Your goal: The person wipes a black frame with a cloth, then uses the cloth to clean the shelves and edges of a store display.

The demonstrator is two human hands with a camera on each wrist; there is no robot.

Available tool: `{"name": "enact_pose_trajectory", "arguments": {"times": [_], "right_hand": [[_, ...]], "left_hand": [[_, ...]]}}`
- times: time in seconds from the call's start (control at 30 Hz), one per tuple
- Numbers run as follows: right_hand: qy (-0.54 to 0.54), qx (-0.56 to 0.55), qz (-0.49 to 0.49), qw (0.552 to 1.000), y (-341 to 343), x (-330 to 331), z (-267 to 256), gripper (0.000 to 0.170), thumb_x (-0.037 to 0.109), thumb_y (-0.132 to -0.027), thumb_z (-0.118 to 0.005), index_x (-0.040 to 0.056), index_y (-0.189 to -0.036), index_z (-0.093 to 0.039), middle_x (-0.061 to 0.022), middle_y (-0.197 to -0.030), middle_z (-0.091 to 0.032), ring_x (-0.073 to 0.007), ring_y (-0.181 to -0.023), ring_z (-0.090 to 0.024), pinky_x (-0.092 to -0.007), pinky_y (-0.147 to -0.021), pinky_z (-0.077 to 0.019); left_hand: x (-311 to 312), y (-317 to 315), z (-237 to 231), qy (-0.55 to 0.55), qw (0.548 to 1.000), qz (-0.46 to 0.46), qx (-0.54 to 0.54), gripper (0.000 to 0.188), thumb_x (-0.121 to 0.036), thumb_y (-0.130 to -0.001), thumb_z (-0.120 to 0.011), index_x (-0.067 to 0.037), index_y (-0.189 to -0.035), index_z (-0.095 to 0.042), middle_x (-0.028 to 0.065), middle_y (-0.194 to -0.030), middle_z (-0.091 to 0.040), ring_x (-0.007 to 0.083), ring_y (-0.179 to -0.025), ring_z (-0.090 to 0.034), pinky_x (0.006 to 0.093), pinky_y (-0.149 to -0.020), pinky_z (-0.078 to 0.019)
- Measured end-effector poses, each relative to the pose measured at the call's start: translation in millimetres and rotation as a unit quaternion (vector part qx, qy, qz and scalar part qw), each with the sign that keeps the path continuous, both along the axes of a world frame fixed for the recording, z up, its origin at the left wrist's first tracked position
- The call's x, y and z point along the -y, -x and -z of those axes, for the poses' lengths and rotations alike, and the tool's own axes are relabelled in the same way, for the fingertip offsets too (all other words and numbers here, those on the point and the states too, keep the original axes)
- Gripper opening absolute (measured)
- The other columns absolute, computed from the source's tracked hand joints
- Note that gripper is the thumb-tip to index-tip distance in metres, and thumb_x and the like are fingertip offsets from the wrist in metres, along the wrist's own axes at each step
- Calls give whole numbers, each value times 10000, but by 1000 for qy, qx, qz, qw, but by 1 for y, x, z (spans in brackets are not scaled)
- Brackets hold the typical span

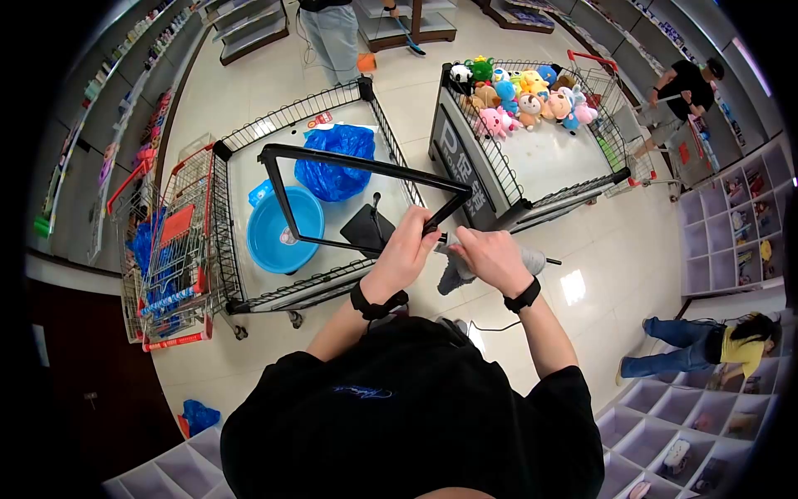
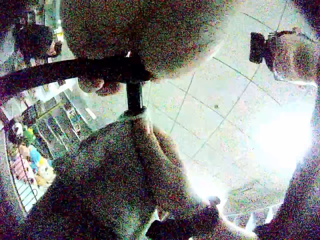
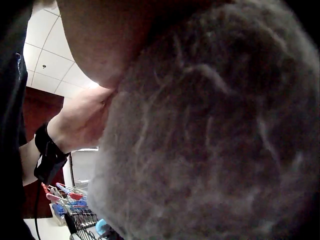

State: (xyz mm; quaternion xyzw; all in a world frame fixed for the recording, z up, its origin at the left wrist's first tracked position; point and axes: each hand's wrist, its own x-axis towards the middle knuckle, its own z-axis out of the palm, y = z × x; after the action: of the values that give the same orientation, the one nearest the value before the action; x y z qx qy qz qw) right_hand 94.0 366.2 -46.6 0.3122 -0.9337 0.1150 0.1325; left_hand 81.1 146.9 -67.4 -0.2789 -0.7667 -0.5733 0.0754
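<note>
My left hand [image 1: 403,254] grips the lower corner of a black rectangular frame [image 1: 366,164], close to a short dark rod. Just to its right, my right hand [image 1: 495,262] pinches grey fuzzy fabric [image 1: 455,276] around the rod's end. In the left wrist view the black bar [image 2: 60,71] meets the rod [image 2: 135,97], which enters the bunched fabric [image 2: 100,175]. Grey fabric [image 3: 210,130] fills most of the right wrist view, with the left hand [image 3: 82,120] behind it. Fingertips are partly hidden by the fabric.
Beyond the frame, a wire-sided bin [image 1: 332,293] holds a blue basin [image 1: 259,237] and a blue bag [image 1: 337,166]. Another bin [image 1: 553,170] holds plush toys [image 1: 529,108]. Shopping carts [image 1: 179,241] stand left; several people and shelves surround the area.
</note>
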Motion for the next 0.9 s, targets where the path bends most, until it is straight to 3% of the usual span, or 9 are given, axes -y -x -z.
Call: {"name": "enact_pose_trajectory", "arguments": {"times": [0.2,0.3,0.4,0.57,0.73,0.9], "right_hand": [[12,-9,-1,1000,5,-6,-6,308,360,-999,-640,95,-908,-514,-78,-686,-626,-300,-616,-653,-409,-521,-484],[-16,39,24,999,8,-10,-16,253,302,-984,-656,89,-937,-525,-108,-743,-650,-340,-658,-653,-438,-565,-491],[-23,-2,23,999,11,-17,-16,297,350,-993,-648,98,-908,-515,-77,-696,-634,-300,-622,-656,-407,-528,-492],[-33,7,42,999,13,-25,-11,291,344,-997,-643,98,-908,-517,-84,-686,-632,-310,-618,-653,-421,-530,-493],[-27,19,55,998,9,-28,-5,278,336,-998,-639,95,-924,-522,-93,-706,-647,-321,-621,-653,-430,-536,-493],[-25,22,66,997,7,-33,2,276,326,-999,-641,93,-921,-513,-97,-706,-643,-329,-623,-649,-435,-535,-483]], "left_hand": [[13,4,-17,-3,1000,-28,13,169,-130,-1050,-542,28,-1100,-510,180,-1010,-501,353,-901,-550,395,-849,-468],[24,11,-23,4,998,-55,0,152,-130,-1045,-534,10,-1103,-529,165,-1005,-521,345,-897,-562,394,-838,-472],[38,20,-23,-4,996,-90,0,148,-130,-1042,-534,6,-1099,-538,161,-991,-533,334,-890,-573,391,-819,-471],[62,30,-20,-19,993,-115,23,158,-141,-1055,-525,12,-1089,-534,149,-986,-532,310,-886,-569,376,-833,-465],[71,38,-21,-28,989,-140,30,173,-152,-1061,-522,17,-1045,-557,137,-917,-550,306,-839,-571,375,-783,-471],[88,47,-20,-18,984,-174,12,190,-174,-1072,-531,8,-1032,-568,112,-838,-552,225,-710,-571,332,-673,-460]]}}
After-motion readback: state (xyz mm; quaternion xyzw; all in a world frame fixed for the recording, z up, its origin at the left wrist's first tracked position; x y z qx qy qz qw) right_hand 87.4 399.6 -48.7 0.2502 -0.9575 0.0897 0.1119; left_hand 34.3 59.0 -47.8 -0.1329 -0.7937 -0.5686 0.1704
